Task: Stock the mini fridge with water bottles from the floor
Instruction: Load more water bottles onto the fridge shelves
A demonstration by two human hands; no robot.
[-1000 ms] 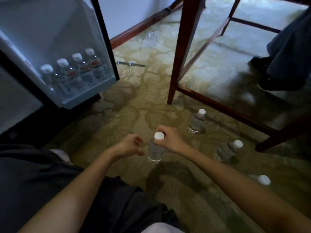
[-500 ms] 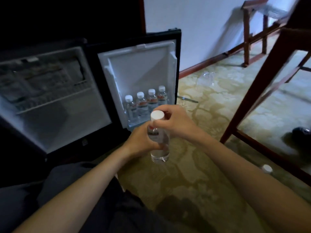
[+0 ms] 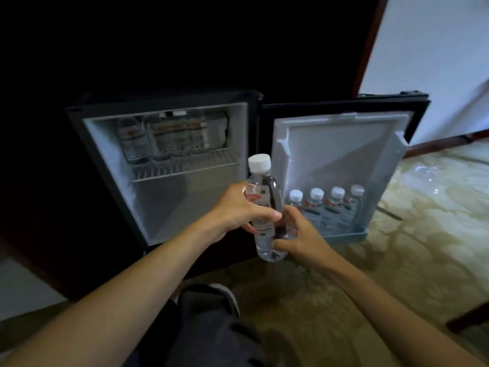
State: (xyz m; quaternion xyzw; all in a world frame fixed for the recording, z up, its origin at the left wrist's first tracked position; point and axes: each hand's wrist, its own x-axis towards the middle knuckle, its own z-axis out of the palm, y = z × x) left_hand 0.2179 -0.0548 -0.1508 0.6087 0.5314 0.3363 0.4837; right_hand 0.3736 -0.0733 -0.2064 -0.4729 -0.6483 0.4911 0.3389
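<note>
Clear water bottle [image 3: 266, 207] upright, left hand [image 3: 239, 211] gripping, right hand [image 3: 300, 235] cupping

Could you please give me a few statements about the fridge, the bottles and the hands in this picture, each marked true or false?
1. The mini fridge door is shut. False: it stands wide open.
2. Both the left hand and the right hand grip the held bottle. True.
3. The held bottle has no cap. False: a white cap is on it.
4. Four door-shelf bottles stand in a row. True.
5. The wire shelf is bare. False: bottles stand on it.
</note>
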